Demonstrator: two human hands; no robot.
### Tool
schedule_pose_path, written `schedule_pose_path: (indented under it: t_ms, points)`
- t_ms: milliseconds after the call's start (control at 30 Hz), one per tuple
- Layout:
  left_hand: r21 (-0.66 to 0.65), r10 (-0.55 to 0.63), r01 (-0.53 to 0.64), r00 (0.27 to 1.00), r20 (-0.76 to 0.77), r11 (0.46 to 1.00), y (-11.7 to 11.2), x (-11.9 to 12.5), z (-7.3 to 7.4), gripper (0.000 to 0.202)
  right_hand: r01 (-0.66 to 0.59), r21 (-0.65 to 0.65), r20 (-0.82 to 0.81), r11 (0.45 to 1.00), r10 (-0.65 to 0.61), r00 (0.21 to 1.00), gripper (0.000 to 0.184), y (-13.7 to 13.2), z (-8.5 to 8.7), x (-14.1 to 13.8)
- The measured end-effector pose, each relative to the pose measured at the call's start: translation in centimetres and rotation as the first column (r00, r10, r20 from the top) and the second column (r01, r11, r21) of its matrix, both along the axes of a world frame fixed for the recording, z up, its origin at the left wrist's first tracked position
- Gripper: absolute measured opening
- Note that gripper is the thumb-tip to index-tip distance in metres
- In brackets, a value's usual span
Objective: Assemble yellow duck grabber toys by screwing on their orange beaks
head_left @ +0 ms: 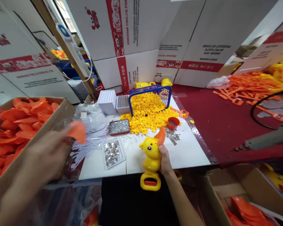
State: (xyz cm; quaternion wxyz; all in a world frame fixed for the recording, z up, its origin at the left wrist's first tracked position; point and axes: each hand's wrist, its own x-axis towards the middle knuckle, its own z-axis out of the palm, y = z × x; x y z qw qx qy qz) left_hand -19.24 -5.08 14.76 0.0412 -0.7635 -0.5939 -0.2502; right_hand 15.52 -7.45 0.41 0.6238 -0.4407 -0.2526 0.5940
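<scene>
My right hand (165, 159) grips a yellow duck toy (151, 155) upright at the front edge of the white work surface. The duck has one orange bill half (160, 135) on its head and a ring handle with orange ridges at the bottom. My left hand (43, 153), smeared by motion, is closed on a loose orange bill piece (77, 131) beside the cardboard box (41, 124) on the left. Similar orange bill pieces (25, 114) fill that box. How the left fingertips sit on the piece is blurred.
A blue basket (165, 94) lies tipped, small yellow parts (146, 116) spilling out. Nearby are a tray of screws (119, 127), a tray of metal discs (113, 153), a red cup (173, 123) and white strips (85, 152). A grey tool (269, 138) juts in at right, above another box (235, 185).
</scene>
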Motion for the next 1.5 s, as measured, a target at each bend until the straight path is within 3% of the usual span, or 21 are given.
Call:
schedule_pose_path:
  t_ms: [67,100,200,300,467,533,733,900,1033,1267,1367,1500]
  points:
    - [-0.100,-0.231,0.233,0.973,0.028,0.967,0.5,5.2,-3.5,0.050,-0.020,0.002,0.008,1.000,0.020,1.000,0.058,-0.1,0.3,0.0]
    - [-0.154,-0.339,0.343,0.939,0.054,0.927,0.8,7.9,-5.3,0.055,-0.035,-0.003,0.011,0.999,0.035,0.999,0.060,-0.1,0.3,0.1]
    - [-0.172,-0.315,0.341,0.936,0.159,0.924,2.0,14.5,-9.8,0.064,-0.123,0.004,0.000,0.992,0.123,0.992,0.061,-0.4,0.1,0.5]
    - [-0.072,-0.324,0.362,0.892,0.314,0.929,3.0,17.3,-11.7,0.065,-0.179,0.040,-0.013,0.983,0.180,0.984,0.061,-0.5,-0.1,0.9]
    - [0.141,-0.365,0.340,0.803,0.470,0.930,2.7,17.2,-11.8,0.056,-0.213,0.003,-0.021,0.977,0.213,0.977,0.056,-0.2,-0.2,0.8]
    - [0.167,-0.376,0.339,0.772,0.512,0.926,2.1,17.4,-12.0,0.055,-0.226,-0.010,-0.022,0.974,0.225,0.974,0.055,-0.1,-0.2,0.8]
    - [0.050,-0.330,0.423,0.625,0.707,0.905,0.9,18.3,-13.2,0.050,-0.254,-0.008,-0.008,0.967,0.254,0.967,0.057,0.0,-0.5,0.9]
    - [0.008,-0.254,0.497,0.430,0.866,0.868,1.2,19.2,-13.7,0.050,-0.296,-0.004,0.034,0.955,0.296,0.955,0.058,0.1,-0.5,1.1]
    - [-0.047,-0.177,0.478,0.414,0.893,0.877,1.4,20.3,-14.0,0.058,-0.337,0.018,0.034,0.941,0.336,0.941,0.057,0.1,-0.3,1.3]
    - [-0.107,-0.057,0.591,0.251,0.966,0.800,1.0,20.3,-14.1,0.079,-0.361,0.012,-0.031,0.933,0.361,0.932,0.061,0.0,0.0,1.4]
    - [-0.119,-0.041,0.610,0.242,0.970,0.784,0.9,19.8,-14.2,0.079,-0.369,0.000,-0.047,0.929,0.369,0.928,0.059,-0.1,-0.1,1.5]
    - [-0.086,-0.109,0.612,0.274,0.955,0.786,0.8,18.9,-14.3,0.082,-0.366,-0.017,-0.025,0.930,0.366,0.930,0.059,-0.1,-0.1,1.5]
